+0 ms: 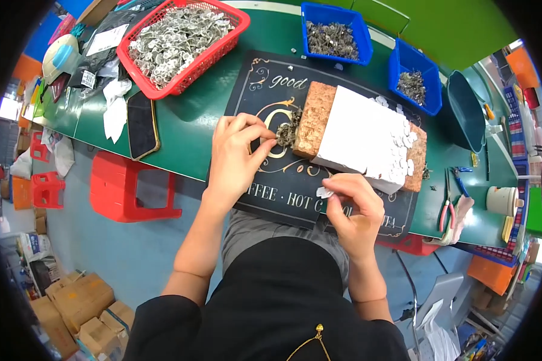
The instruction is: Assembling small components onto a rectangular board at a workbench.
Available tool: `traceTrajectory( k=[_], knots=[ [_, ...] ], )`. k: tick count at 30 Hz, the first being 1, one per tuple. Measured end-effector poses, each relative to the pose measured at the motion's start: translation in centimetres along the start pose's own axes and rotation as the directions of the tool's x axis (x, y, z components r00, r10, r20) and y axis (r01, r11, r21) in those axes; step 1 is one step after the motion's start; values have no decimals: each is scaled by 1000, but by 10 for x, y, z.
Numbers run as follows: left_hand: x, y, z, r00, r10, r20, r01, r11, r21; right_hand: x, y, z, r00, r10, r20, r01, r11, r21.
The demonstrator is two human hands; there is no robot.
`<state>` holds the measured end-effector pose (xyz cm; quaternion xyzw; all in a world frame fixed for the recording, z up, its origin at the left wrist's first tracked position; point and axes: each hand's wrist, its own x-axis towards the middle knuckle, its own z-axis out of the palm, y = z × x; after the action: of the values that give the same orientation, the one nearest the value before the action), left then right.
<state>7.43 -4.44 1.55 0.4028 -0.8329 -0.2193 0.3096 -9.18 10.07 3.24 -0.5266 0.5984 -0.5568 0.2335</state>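
My left hand (pixel 239 150) reaches over the dark printed mat (pixel 271 198), its thumb and fingertips pinched at the edge of a small heap of dark metal bits (pixel 286 133). My right hand (pixel 355 210) pinches a small white piece (pixel 324 192) between thumb and fingertips, in front of the block. The brown cork-like block (pixel 315 119) lies on the mat, wrapped round its middle in white paper (pixel 352 132). Several similar white pieces (pixel 401 144) are spread on the block's right part. What my left fingertips grip is too small to make out.
A red basket (pixel 183 84) full of small whitish pieces stands at the far left, near a phone (pixel 143 126). Two blue trays, one (pixel 361 36) at the back and one (pixel 430 66) farther right, hold dark bits. Pliers (pixel 447 204) lie right. A red stool (pixel 114 186) stands left.
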Motion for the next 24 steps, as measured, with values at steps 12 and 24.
traceTrajectory(
  k=[12,24],
  knots=[
    [-17,14,2,994,-86,-65,50,901,-431,6,-1,13,951,309,13,-290,876,385],
    [-34,41,11,996,-85,7,51,532,-845,6,-1,28,931,366,-3,-288,739,609]
  ],
)
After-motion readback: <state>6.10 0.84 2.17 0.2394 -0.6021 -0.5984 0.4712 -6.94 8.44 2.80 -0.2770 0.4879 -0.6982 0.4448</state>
